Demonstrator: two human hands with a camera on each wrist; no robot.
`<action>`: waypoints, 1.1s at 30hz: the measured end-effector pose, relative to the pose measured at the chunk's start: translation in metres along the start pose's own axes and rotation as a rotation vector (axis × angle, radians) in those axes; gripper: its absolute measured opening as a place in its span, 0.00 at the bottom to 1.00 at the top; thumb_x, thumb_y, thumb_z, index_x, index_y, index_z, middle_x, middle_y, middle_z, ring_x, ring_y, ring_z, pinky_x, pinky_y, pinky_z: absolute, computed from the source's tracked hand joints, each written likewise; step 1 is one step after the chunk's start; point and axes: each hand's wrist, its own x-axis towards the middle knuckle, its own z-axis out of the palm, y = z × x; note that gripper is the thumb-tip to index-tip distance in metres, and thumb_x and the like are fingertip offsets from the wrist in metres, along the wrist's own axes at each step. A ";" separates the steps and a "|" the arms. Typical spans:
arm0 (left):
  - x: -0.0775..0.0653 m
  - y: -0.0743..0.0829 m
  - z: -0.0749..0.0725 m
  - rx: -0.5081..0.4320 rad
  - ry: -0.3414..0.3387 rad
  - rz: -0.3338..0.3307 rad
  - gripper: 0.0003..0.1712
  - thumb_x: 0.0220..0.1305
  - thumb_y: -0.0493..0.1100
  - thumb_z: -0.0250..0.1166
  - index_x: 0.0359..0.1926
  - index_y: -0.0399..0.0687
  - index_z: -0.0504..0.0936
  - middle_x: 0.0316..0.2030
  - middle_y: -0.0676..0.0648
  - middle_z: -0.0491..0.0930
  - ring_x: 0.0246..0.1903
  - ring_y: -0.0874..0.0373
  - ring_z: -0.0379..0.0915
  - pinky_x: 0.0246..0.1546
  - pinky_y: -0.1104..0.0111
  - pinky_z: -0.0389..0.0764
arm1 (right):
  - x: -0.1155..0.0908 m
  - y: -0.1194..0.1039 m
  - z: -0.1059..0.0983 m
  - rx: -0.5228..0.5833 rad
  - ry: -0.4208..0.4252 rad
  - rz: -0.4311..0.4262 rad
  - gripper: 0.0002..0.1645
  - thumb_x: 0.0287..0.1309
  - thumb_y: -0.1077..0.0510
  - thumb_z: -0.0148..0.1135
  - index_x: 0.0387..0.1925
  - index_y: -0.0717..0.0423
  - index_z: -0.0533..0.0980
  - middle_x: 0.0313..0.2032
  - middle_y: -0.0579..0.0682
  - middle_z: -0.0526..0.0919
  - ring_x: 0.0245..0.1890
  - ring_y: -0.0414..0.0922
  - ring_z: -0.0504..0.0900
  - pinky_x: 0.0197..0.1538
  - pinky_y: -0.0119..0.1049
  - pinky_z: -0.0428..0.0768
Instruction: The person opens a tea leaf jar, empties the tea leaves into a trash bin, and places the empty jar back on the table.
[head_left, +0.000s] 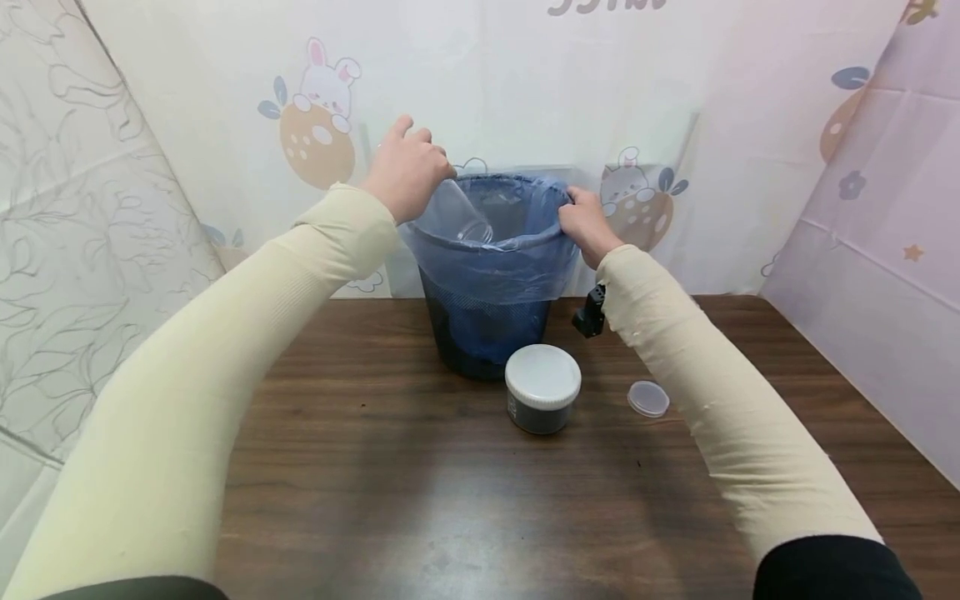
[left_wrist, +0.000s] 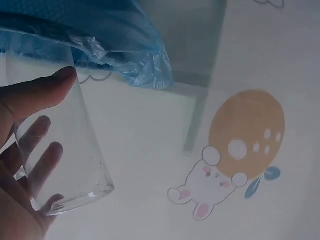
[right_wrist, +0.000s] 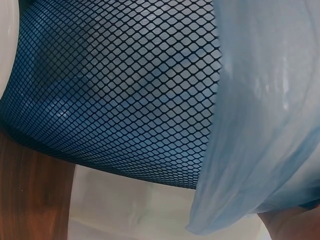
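Clear jar, clutched in the left hand, tilts mouth-down into the blue-lined mesh bin; the right hand grips its right rim. Nearer stands a white-lidded tub.

Transparent jar, tilted mouth-down into an upright black mesh bin with blue plastic liner folded outward.

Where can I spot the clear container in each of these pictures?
Head view: the clear container is just above and left of centre, slanting into the bin from the left hand.
Left wrist view: the clear container is on the left, held between thumb and fingers.
Right wrist view: I can't make it out.
Shared landmark: the blue bag, around the bin's rim, top left, and right, respectively.
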 end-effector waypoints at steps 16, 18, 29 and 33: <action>-0.008 -0.012 -0.012 -0.111 0.039 -0.064 0.27 0.57 0.26 0.53 0.55 0.50 0.81 0.50 0.43 0.81 0.45 0.42 0.68 0.55 0.50 0.54 | -0.001 -0.004 -0.001 0.001 -0.039 0.029 0.32 0.73 0.57 0.33 0.75 0.54 0.44 0.74 0.52 0.44 0.72 0.46 0.44 0.69 0.40 0.50; -0.009 -0.013 -0.011 -0.123 0.037 -0.079 0.28 0.56 0.26 0.54 0.55 0.50 0.81 0.50 0.44 0.81 0.45 0.43 0.68 0.54 0.50 0.55 | -0.002 -0.003 -0.002 -0.010 -0.053 0.029 0.35 0.74 0.51 0.34 0.75 0.54 0.39 0.74 0.51 0.39 0.72 0.46 0.41 0.70 0.40 0.47; -0.018 -0.013 -0.007 -0.261 -0.046 -0.198 0.37 0.48 0.34 0.65 0.63 0.52 0.73 0.59 0.44 0.74 0.53 0.41 0.68 0.51 0.48 0.61 | -0.004 0.010 -0.009 -0.032 -0.071 -0.141 0.38 0.72 0.39 0.32 0.75 0.53 0.45 0.74 0.50 0.43 0.73 0.44 0.41 0.70 0.39 0.45; -0.023 -0.014 -0.005 -0.342 -0.034 -0.239 0.38 0.48 0.36 0.67 0.64 0.53 0.73 0.61 0.45 0.73 0.56 0.41 0.67 0.58 0.46 0.57 | -0.007 0.008 -0.010 -0.031 -0.082 -0.285 0.38 0.71 0.43 0.41 0.74 0.55 0.49 0.74 0.52 0.45 0.73 0.46 0.43 0.70 0.42 0.48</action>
